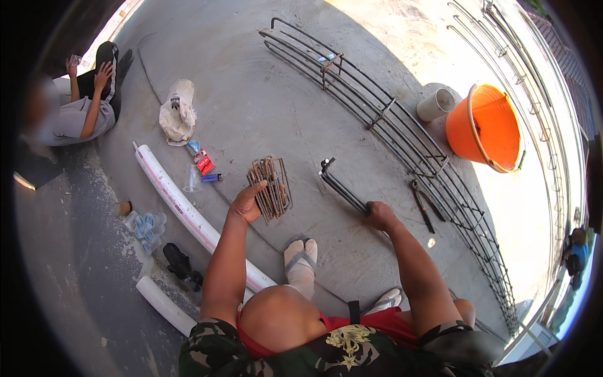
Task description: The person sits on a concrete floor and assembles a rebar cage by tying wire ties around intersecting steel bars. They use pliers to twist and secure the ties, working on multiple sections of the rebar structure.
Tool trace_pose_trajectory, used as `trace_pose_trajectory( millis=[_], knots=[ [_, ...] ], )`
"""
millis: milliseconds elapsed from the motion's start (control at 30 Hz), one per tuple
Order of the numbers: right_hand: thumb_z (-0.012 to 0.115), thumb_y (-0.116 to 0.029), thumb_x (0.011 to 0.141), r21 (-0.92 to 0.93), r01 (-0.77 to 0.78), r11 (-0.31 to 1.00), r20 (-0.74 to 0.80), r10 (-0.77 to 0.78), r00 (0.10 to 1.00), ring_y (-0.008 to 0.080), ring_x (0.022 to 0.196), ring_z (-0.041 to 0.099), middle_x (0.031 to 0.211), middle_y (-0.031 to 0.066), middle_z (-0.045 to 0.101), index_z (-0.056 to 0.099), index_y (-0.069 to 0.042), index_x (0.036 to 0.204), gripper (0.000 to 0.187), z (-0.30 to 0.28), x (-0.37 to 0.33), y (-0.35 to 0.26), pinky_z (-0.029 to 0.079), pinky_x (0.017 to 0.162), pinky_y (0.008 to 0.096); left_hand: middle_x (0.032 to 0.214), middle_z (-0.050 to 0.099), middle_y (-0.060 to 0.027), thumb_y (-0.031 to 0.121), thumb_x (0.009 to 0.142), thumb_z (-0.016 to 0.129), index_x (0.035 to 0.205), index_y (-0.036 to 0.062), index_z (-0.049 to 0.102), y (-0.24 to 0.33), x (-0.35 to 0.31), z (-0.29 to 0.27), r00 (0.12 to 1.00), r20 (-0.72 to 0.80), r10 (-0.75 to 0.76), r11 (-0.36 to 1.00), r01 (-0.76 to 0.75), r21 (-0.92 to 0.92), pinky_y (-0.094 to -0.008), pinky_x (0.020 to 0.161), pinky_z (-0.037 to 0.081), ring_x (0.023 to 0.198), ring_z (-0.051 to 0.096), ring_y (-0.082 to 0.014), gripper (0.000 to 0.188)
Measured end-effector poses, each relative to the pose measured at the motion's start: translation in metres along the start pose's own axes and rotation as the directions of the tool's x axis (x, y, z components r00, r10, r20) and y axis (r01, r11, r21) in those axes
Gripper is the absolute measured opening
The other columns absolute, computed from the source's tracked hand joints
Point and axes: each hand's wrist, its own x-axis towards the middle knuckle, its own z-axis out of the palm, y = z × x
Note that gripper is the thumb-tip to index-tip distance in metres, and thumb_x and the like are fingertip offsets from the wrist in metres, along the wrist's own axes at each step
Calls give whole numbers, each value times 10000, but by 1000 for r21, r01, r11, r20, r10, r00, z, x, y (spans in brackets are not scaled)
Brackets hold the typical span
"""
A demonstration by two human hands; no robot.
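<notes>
My left hand [247, 204] is closed around the edge of a stack of rusty steel stirrups [270, 188], held just above or against the concrete floor; I cannot tell which. Dark steel bars with bent far ends [342, 186] lie in a bundle in the grip of my right hand [380, 218], pointing forward and left. Right of that hand, a pair of pincers [424, 204] rests with its handles apart. Beyond it runs a long rebar cage [389, 116], curved by the lens. My feet [301, 254] show below, between my forearms.
An orange bucket [461, 129] and a grey cylinder [433, 107] stand past the cage. White pipes [182, 210] lie left, near plastic cups [147, 229] and a black object [179, 261]. A cloth bag [178, 119], red pack [204, 163] and blue lighter [212, 178] lie ahead. Another person [85, 119] sits far left.
</notes>
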Motion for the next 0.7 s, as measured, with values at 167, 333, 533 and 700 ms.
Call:
trace_pose_trajectory(
  millis=[167,333,533,700],
  knots=[
    [699,-269,706,52,-17,999,-32,18,999,380,955,620,955,217,656,622,-34,990,377,-5,-6,-1,496,811,461,1074,659,-148,269,824,706,1161,72,574,-1,2,4,1000,-18,-20,999,20,26,-480,879,521,987,646,-312,412],
    [692,-237,713,106,58,993,14,-60,998,389,932,623,946,224,654,610,-3,969,357,1,-8,5,495,802,458,1081,658,-149,276,827,700,1180,66,562,-6,10,4,997,6,-73,996,72,54,-492,860,529,998,647,-315,434],
    [633,-173,759,335,-76,939,317,-36,948,259,767,659,847,159,665,617,10,981,288,-21,-25,-18,532,681,382,1087,656,-158,276,823,704,1198,49,553,-3,15,17,985,90,-150,982,137,130,-489,854,533,1000,648,-316,463],
    [606,-155,798,398,-120,909,417,-63,907,177,690,640,800,110,658,624,7,976,241,-20,-35,-27,535,612,317,1062,661,-158,281,810,716,1177,42,569,1,23,31,974,150,-167,969,135,205,-483,850,534,988,653,-316,462]
  ],
)
